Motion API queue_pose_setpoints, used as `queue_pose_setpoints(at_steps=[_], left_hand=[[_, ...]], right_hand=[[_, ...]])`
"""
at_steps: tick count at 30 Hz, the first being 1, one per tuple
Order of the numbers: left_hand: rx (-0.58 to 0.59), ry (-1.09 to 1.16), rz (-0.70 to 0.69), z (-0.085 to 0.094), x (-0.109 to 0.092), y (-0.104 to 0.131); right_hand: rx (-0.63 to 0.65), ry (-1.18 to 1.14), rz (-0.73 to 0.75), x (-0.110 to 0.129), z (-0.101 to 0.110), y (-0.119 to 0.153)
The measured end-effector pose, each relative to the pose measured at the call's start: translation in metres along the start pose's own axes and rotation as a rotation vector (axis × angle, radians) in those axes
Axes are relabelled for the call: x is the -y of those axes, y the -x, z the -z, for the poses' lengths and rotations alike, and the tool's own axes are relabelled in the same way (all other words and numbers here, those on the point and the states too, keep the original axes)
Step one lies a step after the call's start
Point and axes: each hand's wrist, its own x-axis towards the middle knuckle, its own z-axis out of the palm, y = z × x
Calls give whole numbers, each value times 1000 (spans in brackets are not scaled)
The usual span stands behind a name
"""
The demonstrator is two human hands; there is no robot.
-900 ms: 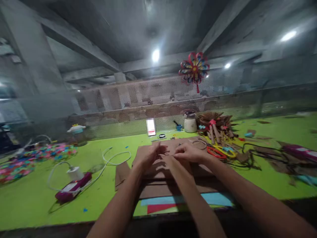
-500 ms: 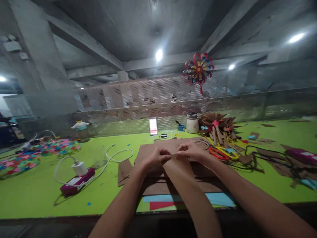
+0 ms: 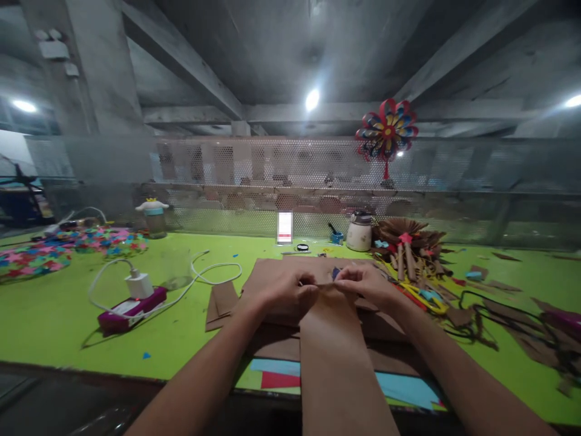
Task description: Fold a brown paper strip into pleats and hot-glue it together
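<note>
A long strip of brown paper [image 3: 336, 363] runs from my fingertips down past the front edge of the table. My left hand [image 3: 285, 289] pinches its far end on the left side. On the right side of that same end, my right hand [image 3: 365, 284] is closed in a pinch. A small dark blue bit shows beside the right fingertips; I cannot make out what it is. Under both hands lies a stack of brown paper sheets [image 3: 267, 275]. Light blue paper [image 3: 403, 389] and red paper [image 3: 279, 380] stick out below the stack.
At left are a purple power strip [image 3: 131, 310] with a white charger and cable, and colourful paper stars [image 3: 31, 260]. A lit phone [image 3: 284, 228] leans at the back near a white jug [image 3: 359, 233]. Folded brown paper pieces [image 3: 408, 242] and black cords [image 3: 481, 297] lie at right.
The view has shifted a little. The paper strip hangs straighter and looks wider and flatter than before. Both hands keep pinching its far end, now slightly farther apart.
</note>
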Motion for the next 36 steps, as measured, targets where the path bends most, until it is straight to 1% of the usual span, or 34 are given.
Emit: queue_pose_setpoints(at_steps=[2,3,5,6,8,12,17,23,27,30,33,36], left_hand=[[-41,-35,14,2,-10,3],[-35,-49,4,3,-15,5],[-46,-52,19,6,-25,8],[-71,-60,28,7,-29,8],[-95,-67,27,9,-32,7],[-62,-47,4,8,-26,0],[-44,-32,-70,8,-19,-5],[-87,-26,-103,13,-27,-2],[-87,11,-124,12,-30,-1],[-40,65,-133,10,-27,-2],[33,128,-179,10,-20,-4],[82,140,-142,10,-13,-8]], right_hand=[[-38,44,46,3,2,1],[-45,63,69,3,2,1],[-26,84,100,0,2,1],[-11,89,108,-3,2,0],[-10,93,118,-8,1,-1],[-37,52,95,-11,2,-2],[-62,-30,55,-7,3,0],[-108,-138,42,-5,3,4],[-135,-191,22,-7,2,4],[-155,-185,30,-9,2,2],[-160,-118,86,-9,0,2],[-157,-16,135,-5,-2,3]])
